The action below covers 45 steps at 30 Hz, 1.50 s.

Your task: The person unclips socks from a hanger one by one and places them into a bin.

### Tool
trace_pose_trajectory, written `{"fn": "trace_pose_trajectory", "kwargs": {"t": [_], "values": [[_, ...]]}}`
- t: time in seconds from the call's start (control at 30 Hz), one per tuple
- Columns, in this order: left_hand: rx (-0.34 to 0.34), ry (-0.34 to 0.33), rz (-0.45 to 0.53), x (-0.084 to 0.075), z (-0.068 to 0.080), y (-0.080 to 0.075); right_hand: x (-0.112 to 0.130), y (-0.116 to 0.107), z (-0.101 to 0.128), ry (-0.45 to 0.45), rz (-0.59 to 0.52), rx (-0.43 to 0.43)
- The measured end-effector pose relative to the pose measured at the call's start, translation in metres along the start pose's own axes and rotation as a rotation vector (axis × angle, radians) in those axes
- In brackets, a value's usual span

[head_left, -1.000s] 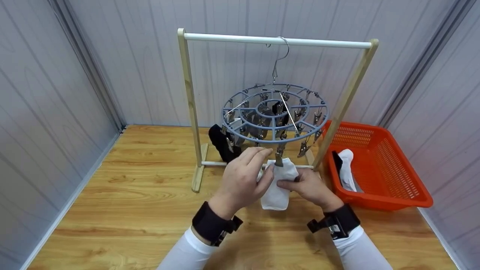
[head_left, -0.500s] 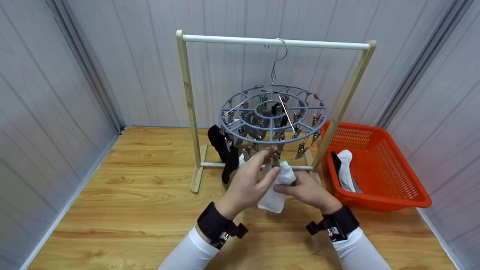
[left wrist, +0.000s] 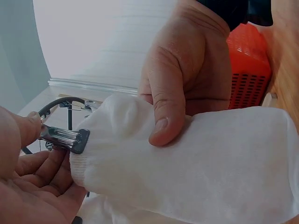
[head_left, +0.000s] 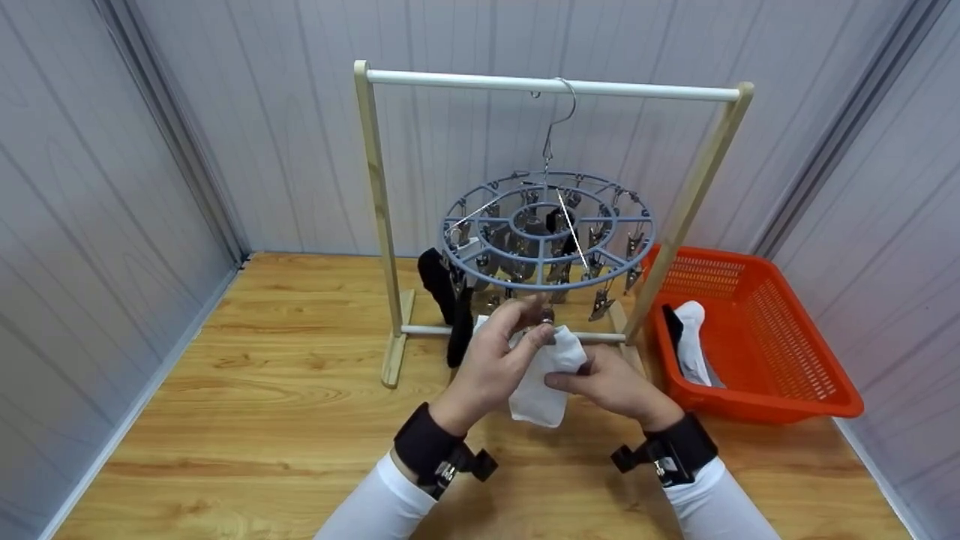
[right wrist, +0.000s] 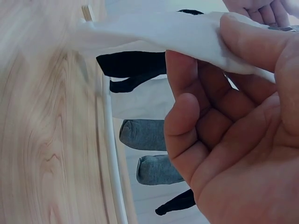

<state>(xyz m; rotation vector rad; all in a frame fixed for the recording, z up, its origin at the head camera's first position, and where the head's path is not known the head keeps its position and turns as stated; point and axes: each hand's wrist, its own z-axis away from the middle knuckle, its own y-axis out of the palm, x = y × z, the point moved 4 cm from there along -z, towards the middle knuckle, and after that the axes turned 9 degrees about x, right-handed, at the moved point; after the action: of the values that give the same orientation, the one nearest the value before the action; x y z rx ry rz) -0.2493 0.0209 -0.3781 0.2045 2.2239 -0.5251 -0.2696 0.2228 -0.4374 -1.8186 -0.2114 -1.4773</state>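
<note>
A white sock (head_left: 541,390) hangs by its ribbed cuff below the near side of a round clip hanger (head_left: 491,271). In the left wrist view, a metal clip (left wrist: 65,138) bites the cuff's edge. My left hand (head_left: 491,364) pinches this clip, thumb on one side and fingers on the other. Just right of it, my right hand (head_left: 611,381) holds the sock between thumb and fingers near the cuff. From the right wrist view, the thumb (right wrist: 252,42) lies on top of the white fabric with curled fingers beneath.
The hanger hooks onto a wooden rack (head_left: 555,85). Black socks (head_left: 439,285) hang at its left, and grey socks (right wrist: 145,135) show behind in the right wrist view. An orange basket (head_left: 787,409) with a white sock (head_left: 691,341) and dark fabric stands right of the rack.
My left hand's thumb and fingers have come in around the clip. The clip and white sock have shifted slightly left and down, with the right hand following on the sock.
</note>
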Motion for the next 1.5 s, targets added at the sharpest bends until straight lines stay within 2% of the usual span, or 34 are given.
{"fn": "trace_pose_trajectory", "kwargs": {"t": [0.2, 0.43, 0.63, 0.83, 1.1, 1.5], "values": [[-0.053, 0.029, -0.08, 0.0018, 0.0003, -0.0013, -0.0004, 0.0003, 0.001, -0.013, 0.01, 0.007], [-0.046, 0.007, -0.001, 0.005, 0.0001, -0.0014, -0.0003, 0.0016, 0.0004, -0.032, -0.019, 0.013], [-0.083, -0.011, -0.009, 0.0059, -0.0005, -0.0041, 0.0015, 0.0018, 0.0, -0.034, -0.052, 0.004], [-0.108, -0.026, 0.052, 0.0064, 0.0001, -0.0065, 0.002, -0.0009, 0.0007, -0.027, -0.043, -0.024], [-0.142, -0.008, 0.043, 0.0071, 0.0012, -0.0085, 0.0015, -0.0016, 0.0008, -0.032, -0.039, -0.025], [-0.149, 0.001, 0.039, 0.0075, 0.0023, -0.0095, 0.0014, -0.002, 0.0003, -0.044, -0.038, -0.035]]}}
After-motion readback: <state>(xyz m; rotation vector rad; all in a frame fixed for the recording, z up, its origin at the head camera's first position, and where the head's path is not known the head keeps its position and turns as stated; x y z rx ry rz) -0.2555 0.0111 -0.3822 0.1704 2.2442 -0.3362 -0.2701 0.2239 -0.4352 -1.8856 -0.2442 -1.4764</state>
